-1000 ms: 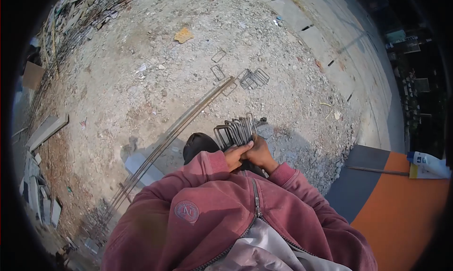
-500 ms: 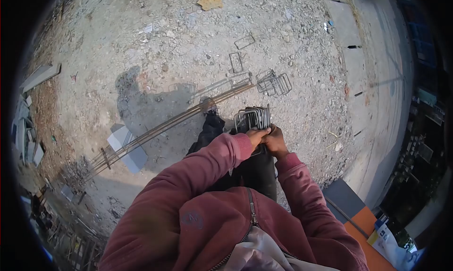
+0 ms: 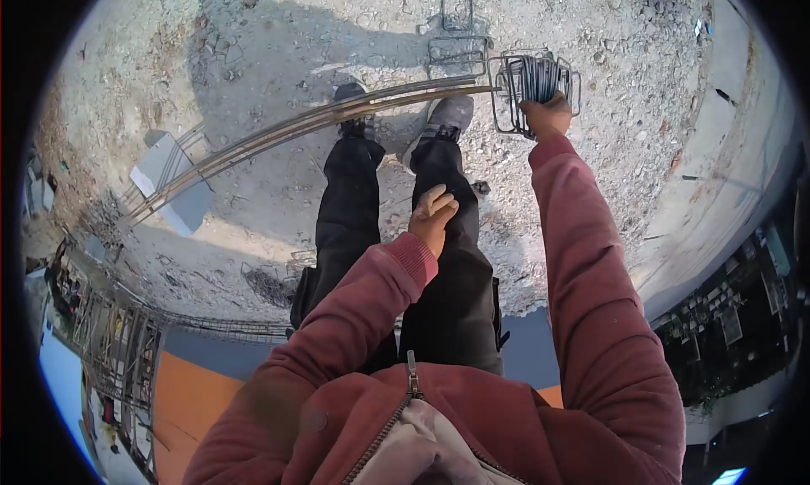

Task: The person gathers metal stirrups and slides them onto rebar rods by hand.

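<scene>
A bundle of rebar stirrups [image 3: 537, 75], bent from thin steel bar into rectangles, is pressed together low over the ground at the upper right. My right hand [image 3: 550, 115] is closed around its near side, arm stretched forward. Other loose stirrups [image 3: 504, 129] show around and under the bundle, at the end of the long steel bars [image 3: 299, 126]. Over my right thigh, my left hand [image 3: 434, 216] hangs with loosely bent fingers and nothing in it.
More single stirrups [image 3: 460, 39] lie on the gravelly ground beyond my feet. The long bars cross in front of my shoes [image 3: 447, 118]. A grey board [image 3: 173, 185] lies under their left end. An orange and grey surface [image 3: 198, 384] is behind me.
The bundle has gone from both hands at my lap to the stirrup pile ahead, carried by my right hand. My left hand has let go. The view has tilted down toward my legs.
</scene>
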The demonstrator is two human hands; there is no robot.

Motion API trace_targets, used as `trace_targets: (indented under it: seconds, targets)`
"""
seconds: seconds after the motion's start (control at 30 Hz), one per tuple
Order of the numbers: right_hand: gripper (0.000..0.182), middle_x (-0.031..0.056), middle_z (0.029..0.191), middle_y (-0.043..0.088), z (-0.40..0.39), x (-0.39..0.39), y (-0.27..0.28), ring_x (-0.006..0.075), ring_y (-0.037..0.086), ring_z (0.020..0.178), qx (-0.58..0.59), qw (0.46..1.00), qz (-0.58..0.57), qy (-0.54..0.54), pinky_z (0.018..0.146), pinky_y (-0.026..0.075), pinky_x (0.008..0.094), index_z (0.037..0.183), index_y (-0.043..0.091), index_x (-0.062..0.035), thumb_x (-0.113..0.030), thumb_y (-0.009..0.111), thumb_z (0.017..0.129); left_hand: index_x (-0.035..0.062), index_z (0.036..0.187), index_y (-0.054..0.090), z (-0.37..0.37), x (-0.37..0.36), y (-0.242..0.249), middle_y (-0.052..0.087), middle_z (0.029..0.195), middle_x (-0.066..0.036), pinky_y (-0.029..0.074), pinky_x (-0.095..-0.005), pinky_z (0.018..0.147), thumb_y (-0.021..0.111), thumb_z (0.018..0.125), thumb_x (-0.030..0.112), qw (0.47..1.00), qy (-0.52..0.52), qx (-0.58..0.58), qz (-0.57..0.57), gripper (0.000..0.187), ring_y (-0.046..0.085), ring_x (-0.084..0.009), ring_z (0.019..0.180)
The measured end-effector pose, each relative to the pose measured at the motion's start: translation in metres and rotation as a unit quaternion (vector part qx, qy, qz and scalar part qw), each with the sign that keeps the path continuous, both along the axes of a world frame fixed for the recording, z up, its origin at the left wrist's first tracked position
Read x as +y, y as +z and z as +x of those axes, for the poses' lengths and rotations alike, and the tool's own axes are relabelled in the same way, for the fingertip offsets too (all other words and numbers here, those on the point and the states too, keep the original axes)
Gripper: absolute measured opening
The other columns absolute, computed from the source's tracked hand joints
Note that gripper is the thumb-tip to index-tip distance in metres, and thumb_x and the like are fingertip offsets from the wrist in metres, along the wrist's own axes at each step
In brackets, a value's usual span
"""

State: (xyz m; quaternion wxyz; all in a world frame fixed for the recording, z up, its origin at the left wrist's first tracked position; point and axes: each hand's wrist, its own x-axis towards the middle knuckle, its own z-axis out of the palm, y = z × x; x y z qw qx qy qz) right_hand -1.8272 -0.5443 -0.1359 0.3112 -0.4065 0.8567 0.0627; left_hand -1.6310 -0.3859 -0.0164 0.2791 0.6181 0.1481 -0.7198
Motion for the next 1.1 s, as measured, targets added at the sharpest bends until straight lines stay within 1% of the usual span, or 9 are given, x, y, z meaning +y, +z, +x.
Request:
trace_targets:
  seconds: [0.13, 0.23, 0.33, 0.57, 0.67, 0.83, 0.97, 1.0, 1.1]
  targets:
    - [0.055, 0.0199, 0.092, 0.06, 0.006, -0.008, -0.031, 0.0303, 0.059, 0.087, 0.037, 0.998, 0.06, -0.005, 0.079, 0.045, 0.0338, 0.099, 0.054, -0.001, -0.024, 0.073, 0.052, -0.0004, 0.123, 0.035, 0.003, 0.024, 0.008, 0.043, 0.119, -0.021, 0.034, -0.0304, 0.093, 0.058, 0.078, 0.005, 1.0, 0.018, 0.014, 0.016, 0.051, 0.042, -0.0244, 0.109]
    - [0.045, 0.0173, 0.081, 0.062, 0.001, -0.012, -0.035, 0.0279, 0.061, 0.074, 0.019, 0.999, -0.016, -0.021, 0.07, 0.047, 0.0332, 0.085, 0.057, 0.0035, -0.021, 0.073, 0.05, 0.0023, 0.124, 0.035, 0.0, 0.025, 0.004, 0.042, 0.12, -0.021, 0.034, -0.0316, 0.093, 0.056, 0.078, 0.002, 0.999, 0.032, 0.026, 0.006, 0.051, 0.042, -0.025, 0.11]
    - [0.05, 0.0163, 0.084, 0.062, -0.015, -0.022, -0.026, 0.0258, 0.061, 0.074, -0.024, 0.999, -0.006, -0.025, 0.069, 0.047, 0.0313, 0.089, 0.057, 0.0042, -0.02, 0.074, 0.049, 0.0062, 0.123, 0.039, -0.001, 0.019, -0.001, 0.049, 0.113, -0.012, 0.036, -0.0273, 0.09, 0.053, 0.077, -0.001, 0.998, 0.057, 0.017, -0.027, 0.048, 0.046, -0.0162, 0.103]
    - [0.039, 0.0181, 0.079, 0.061, -0.023, -0.02, -0.025, 0.0304, 0.061, 0.072, 0.078, 0.992, -0.024, 0.097, 0.068, 0.047, 0.0338, 0.078, 0.054, 0.0005, -0.023, 0.072, 0.052, 0.0072, 0.123, 0.039, -0.023, 0.022, -0.005, 0.048, 0.114, -0.014, 0.035, -0.03, 0.09, 0.052, 0.077, -0.002, 0.997, 0.034, 0.035, -0.061, 0.049, 0.045, -0.0203, 0.106]
    - [0.039, 0.0193, 0.079, 0.061, 0.008, -0.019, -0.022, 0.0324, 0.06, 0.074, 0.062, 0.994, -0.017, 0.084, 0.069, 0.046, 0.0354, 0.078, 0.054, -0.0006, -0.024, 0.071, 0.052, 0.0074, 0.124, 0.038, -0.024, 0.023, -0.001, 0.047, 0.117, -0.015, 0.033, -0.0334, 0.093, 0.05, 0.075, -0.003, 0.997, -0.023, 0.044, -0.066, 0.051, 0.043, -0.0234, 0.11]
    - [0.044, 0.0187, 0.078, 0.061, 0.05, -0.006, -0.031, 0.0316, 0.06, 0.073, 0.057, 0.994, -0.022, 0.093, 0.07, 0.047, 0.0351, 0.079, 0.054, 0.0017, -0.026, 0.073, 0.05, 0.0057, 0.124, 0.036, 0.011, 0.033, 0.005, 0.045, 0.118, -0.016, 0.032, -0.0336, 0.094, 0.048, 0.074, -0.003, 0.996, -0.037, 0.041, -0.068, 0.053, 0.041, -0.0253, 0.112]
    - [0.063, 0.0202, 0.092, 0.06, 0.068, -0.008, -0.021, 0.0327, 0.059, 0.086, 0.009, 0.998, 0.024, 0.059, 0.078, 0.045, 0.0365, 0.104, 0.053, -0.0029, -0.023, 0.076, 0.049, 0.0093, 0.123, 0.036, 0.044, 0.05, 0.002, 0.043, 0.119, -0.016, 0.036, -0.0303, 0.087, 0.045, 0.073, -0.002, 0.995, -0.05, 0.03, -0.081, 0.052, 0.041, -0.0236, 0.111]
    - [0.065, 0.0194, 0.093, 0.06, 0.07, -0.005, -0.02, 0.0309, 0.059, 0.085, 0.005, 0.997, -0.031, 0.071, 0.078, 0.045, 0.0356, 0.106, 0.053, -0.0017, -0.023, 0.077, 0.049, 0.0094, 0.123, 0.036, 0.05, 0.051, 0.003, 0.043, 0.119, -0.016, 0.036, -0.0302, 0.086, 0.045, 0.073, -0.002, 0.995, -0.054, 0.024, -0.079, 0.053, 0.041, -0.0234, 0.111]
    - [0.065, 0.0181, 0.093, 0.061, 0.071, -0.011, -0.011, 0.029, 0.06, 0.083, -0.038, 0.998, 0.007, 0.059, 0.077, 0.046, 0.034, 0.105, 0.054, -0.0001, -0.023, 0.077, 0.048, 0.006, 0.124, 0.035, 0.06, 0.049, 0.005, 0.044, 0.12, -0.017, 0.032, -0.033, 0.092, 0.044, 0.072, -0.002, 0.996, -0.038, 0.025, -0.072, 0.054, 0.04, -0.0254, 0.113]
